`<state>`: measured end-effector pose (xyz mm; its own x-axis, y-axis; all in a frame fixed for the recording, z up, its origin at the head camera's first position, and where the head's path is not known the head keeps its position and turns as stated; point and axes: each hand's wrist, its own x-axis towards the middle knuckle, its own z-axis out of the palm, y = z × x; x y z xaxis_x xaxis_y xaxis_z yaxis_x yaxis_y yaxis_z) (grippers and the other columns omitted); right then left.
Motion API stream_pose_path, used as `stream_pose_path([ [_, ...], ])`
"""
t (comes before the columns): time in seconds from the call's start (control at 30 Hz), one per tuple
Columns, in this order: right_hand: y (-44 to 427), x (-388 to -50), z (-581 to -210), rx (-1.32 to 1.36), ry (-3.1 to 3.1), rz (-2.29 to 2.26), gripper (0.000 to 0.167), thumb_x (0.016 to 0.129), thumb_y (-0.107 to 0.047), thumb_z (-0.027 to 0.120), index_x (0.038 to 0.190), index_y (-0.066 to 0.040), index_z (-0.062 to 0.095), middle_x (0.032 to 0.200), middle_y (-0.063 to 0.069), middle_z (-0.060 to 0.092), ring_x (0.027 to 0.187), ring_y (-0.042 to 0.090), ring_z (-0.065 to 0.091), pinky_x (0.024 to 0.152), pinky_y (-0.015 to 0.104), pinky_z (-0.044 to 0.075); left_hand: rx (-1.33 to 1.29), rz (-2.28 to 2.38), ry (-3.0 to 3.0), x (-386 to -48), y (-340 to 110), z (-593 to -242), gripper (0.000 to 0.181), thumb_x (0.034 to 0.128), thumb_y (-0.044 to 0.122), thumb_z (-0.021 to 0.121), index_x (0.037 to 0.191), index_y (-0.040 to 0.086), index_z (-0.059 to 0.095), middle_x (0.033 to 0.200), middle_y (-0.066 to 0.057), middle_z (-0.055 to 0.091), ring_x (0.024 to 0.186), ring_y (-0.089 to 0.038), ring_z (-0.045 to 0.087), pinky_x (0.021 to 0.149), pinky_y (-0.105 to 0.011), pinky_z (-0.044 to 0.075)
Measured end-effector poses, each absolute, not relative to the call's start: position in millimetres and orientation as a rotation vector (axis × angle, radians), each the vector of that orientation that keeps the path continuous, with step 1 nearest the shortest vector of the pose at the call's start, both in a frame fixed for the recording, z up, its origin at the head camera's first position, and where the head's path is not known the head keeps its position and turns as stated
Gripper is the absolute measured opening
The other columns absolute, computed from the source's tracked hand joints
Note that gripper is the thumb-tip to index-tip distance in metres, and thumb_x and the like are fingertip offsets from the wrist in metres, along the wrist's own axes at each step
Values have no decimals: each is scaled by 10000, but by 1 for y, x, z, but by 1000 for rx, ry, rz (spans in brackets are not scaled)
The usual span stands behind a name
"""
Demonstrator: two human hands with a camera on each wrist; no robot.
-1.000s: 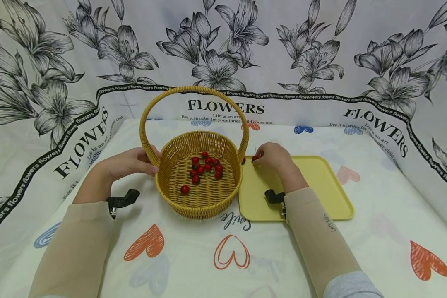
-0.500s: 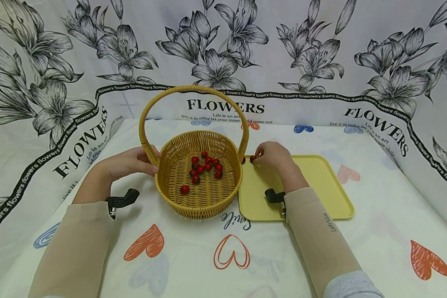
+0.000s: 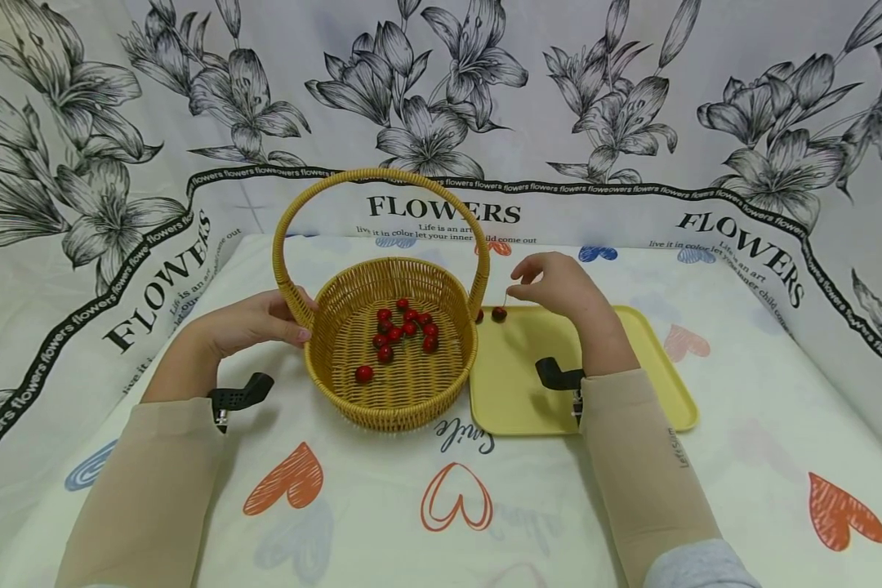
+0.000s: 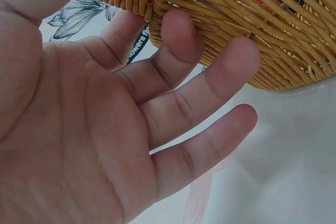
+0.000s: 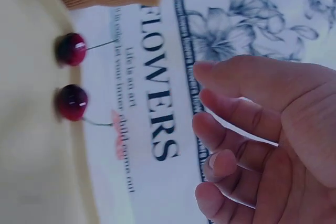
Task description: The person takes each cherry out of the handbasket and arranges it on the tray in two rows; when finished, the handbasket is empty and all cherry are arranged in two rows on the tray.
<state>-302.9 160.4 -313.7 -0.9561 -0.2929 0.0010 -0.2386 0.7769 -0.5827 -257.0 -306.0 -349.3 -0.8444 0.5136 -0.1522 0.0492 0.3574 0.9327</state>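
In the head view, my left hand [image 3: 253, 322] pinches the left foot of the wicker basket's handle [image 3: 291, 296] between thumb and forefinger. Its other fingers [image 4: 202, 93] spread beside the woven wall in the left wrist view. Several red cherries [image 3: 385, 354] lie inside the round basket [image 3: 393, 415]. Over the far edge of a yellow tray [image 3: 514, 412] hovers my right hand [image 3: 559, 286], fingers loosely bent, holding nothing. Two dark red stemmed cherries, a nearer-basket one [image 5: 71, 49] and another [image 5: 72, 102], lie at that edge, apart from the fingers in the right wrist view.
The basket stands against the tray's left side, its tall handle arching overhead. A white cloth [image 3: 367, 523] printed with hearts covers the table. Behind it hangs a flower-print curtain [image 3: 426, 98]. A black wrist mount [image 3: 559, 374] sits at the right sleeve.
My right hand has let go of a cherry at the tray's far edge and risen up and to the right. The cherry stays on the tray. My left hand and the basket keep their place.
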Motion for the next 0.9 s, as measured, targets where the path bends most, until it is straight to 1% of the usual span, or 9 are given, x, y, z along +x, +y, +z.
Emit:
stream_pose_path([
  [0.13, 163, -293, -298, -451, 2835, -1036, 330, 951, -336, 724, 1206, -129, 700, 1145, 83, 632, 979, 296, 572, 807, 462, 482, 484, 1494, 2203, -256, -306, -349, 327, 908, 25, 719, 1180, 4, 538, 1082, -124, 673, 994, -254, 649, 905, -359, 516],
  [0.23, 164, -285, -286, -491, 2811, -1090, 321, 950, -341, 727, 1194, -134, 701, 1136, 73, 635, 963, 283, 571, 772, 441, 478, 476, 1494, 2201, -256, -306, -348, 332, 907, 25, 720, 1182, 3, 535, 1084, -121, 670, 993, -253, 649, 903, -360, 519],
  [0.47, 157, -266, -266, -605, 2761, -1178, 274, 926, -311, 768, 1141, -148, 717, 1068, 64, 644, 889, 264, 584, 736, 408, 468, 471, 1491, 2205, -256, -306, -349, 348, 908, 22, 717, 1197, -8, 525, 1094, -128, 663, 996, -252, 649, 901, -361, 526],
  [0.63, 147, -254, -259, -732, 2664, -1224, 239, 909, -272, 794, 1102, -145, 734, 976, 87, 654, 822, 268, 579, 710, 403, 461, 464, 1486, 2214, -256, -306, -349, 363, 906, 21, 716, 1211, -12, 520, 1105, -131, 654, 1004, -252, 647, 905, -357, 525],
  [0.73, 140, -248, -257, -828, 2564, -1253, 211, 918, -226, 790, 1092, -118, 738, 942, 92, 682, 795, 278, 635, 710, 400, 482, 466, 1486, 2213, -256, -306, -349, 362, 907, 19, 716, 1209, -12, 519, 1107, -133, 653, 1006, -255, 646, 906, -359, 526],
  [0.8, 136, -245, -257, -883, 2513, -1256, 204, 921, -211, 788, 1091, -108, 740, 941, 97, 691, 791, 301, 645, 700, 389, 493, 467, 1488, 2212, -256, -306, -349, 358, 908, 20, 716, 1207, -10, 521, 1110, -133, 654, 1010, -256, 644, 906, -361, 526],
  [0.9, 126, -242, -259, -934, 2475, -1236, 192, 922, -206, 786, 1094, -130, 743, 963, 74, 690, 814, 294, 623, 692, 365, 495, 462, 1488, 2211, -256, -306, -348, 359, 908, 25, 719, 1207, -8, 523, 1116, -135, 658, 1017, -260, 642, 909, -364, 524],
])
